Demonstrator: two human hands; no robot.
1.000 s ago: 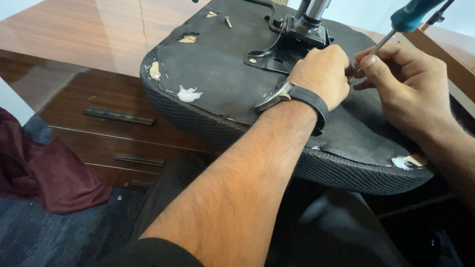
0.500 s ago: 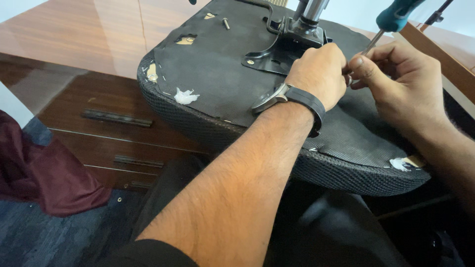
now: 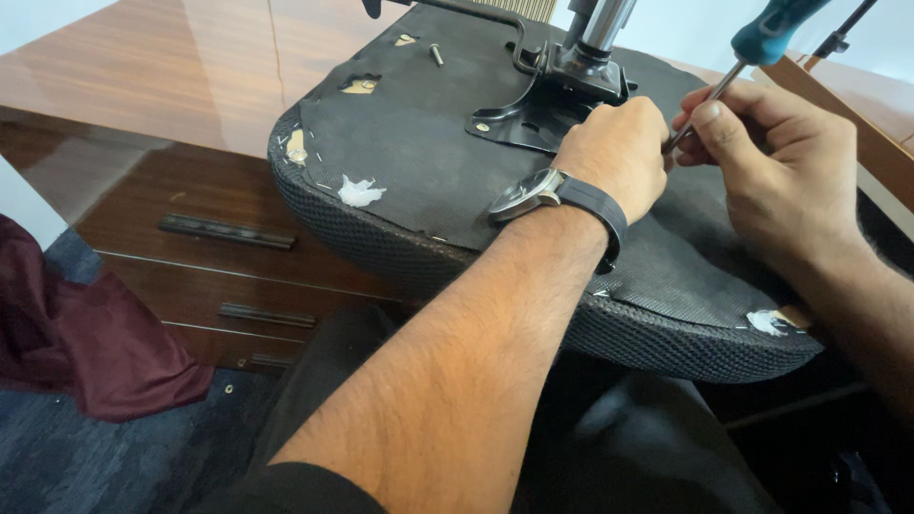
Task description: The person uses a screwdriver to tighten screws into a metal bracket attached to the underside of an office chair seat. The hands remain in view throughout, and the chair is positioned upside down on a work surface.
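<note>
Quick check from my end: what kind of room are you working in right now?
Probably an office. A glossy wooden desk with drawers, dark carpet, and an upturned office chair seat under the left hand and right hand, which holds a screwdriver.

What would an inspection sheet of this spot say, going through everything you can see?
Surface: upturned chair seat, black underside, mesh edge, torn patches, lying on a wooden desk.
Job's things: screwdriver with blue-green handle; black metal bracket with chrome column.
Clutter: loose screw on the seat.
Hands: left hand, wearing a wristwatch, rests by the bracket; right hand grips the screwdriver shaft.
Cables: nothing seen.
Surroundings: desk drawers, maroon cloth, dark carpet.
</note>
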